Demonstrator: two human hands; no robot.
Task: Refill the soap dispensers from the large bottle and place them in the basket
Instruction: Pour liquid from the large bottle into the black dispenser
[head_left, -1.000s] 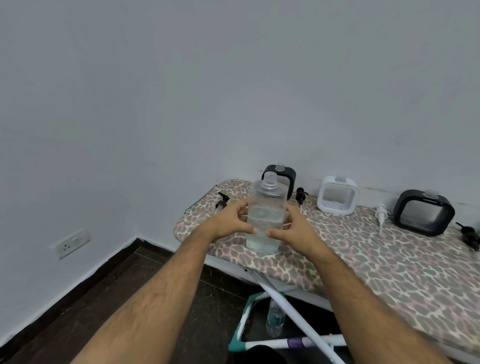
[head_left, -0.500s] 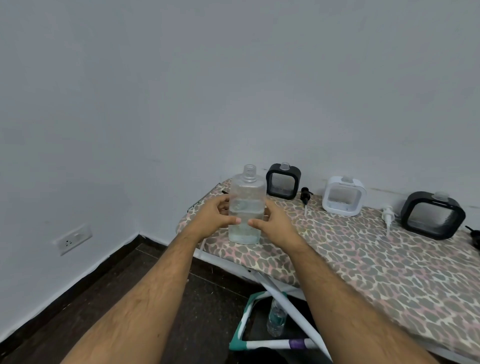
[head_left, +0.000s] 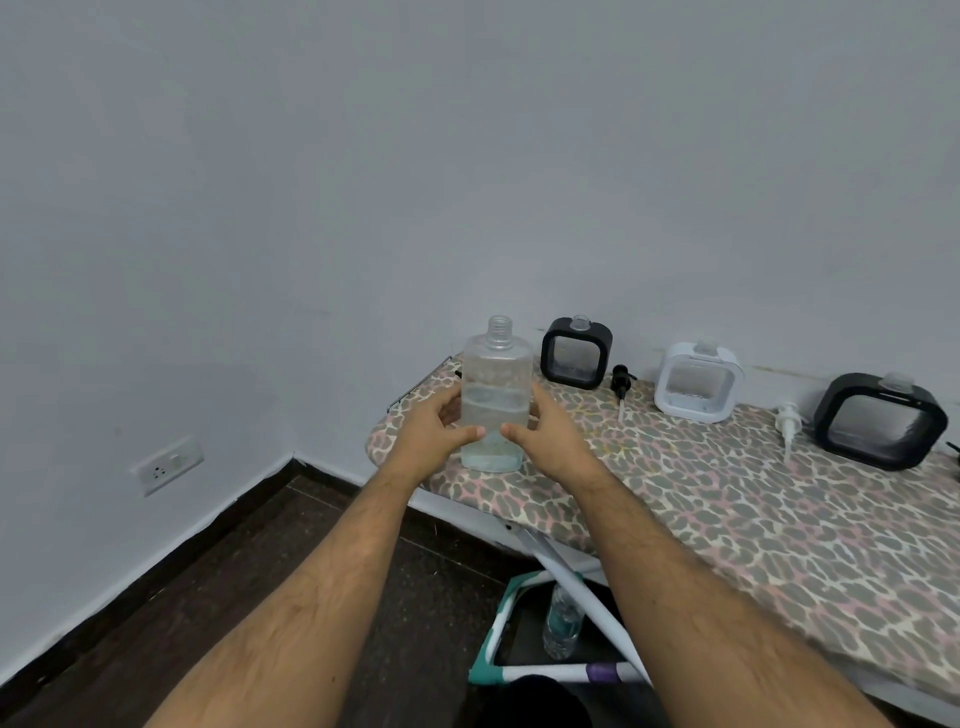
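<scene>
Your big clear plastic bottle (head_left: 496, 400) stands upright near the left end of the ironing board with the leopard-spot cover (head_left: 727, 519). Its cap is off and it is partly full of clear liquid. A second ago it stood in front of the left black square soap dispenser (head_left: 575, 353) and hid part of it; now the bottle is further left and you can see the whole dispenser just to its right.

Your left hand (head_left: 434, 434) curls round the bottle's left side, thumb in front. Your right hand (head_left: 545, 436) curls round the right side the same way. Both hands hold it as they did before.

Right of the black dispenser lies a black pump top (head_left: 620, 382). Next comes a white square soap dispenser (head_left: 696, 382), then a white pump top (head_left: 785, 423), then another black square soap dispenser (head_left: 880, 421). All three dispensers stand by the wall.

Under the board, a small water bottle (head_left: 562, 621) stands on the dark floor (head_left: 260, 571) beside a teal and white frame (head_left: 493, 639). A white wall socket (head_left: 167, 465) is low on the left wall
</scene>
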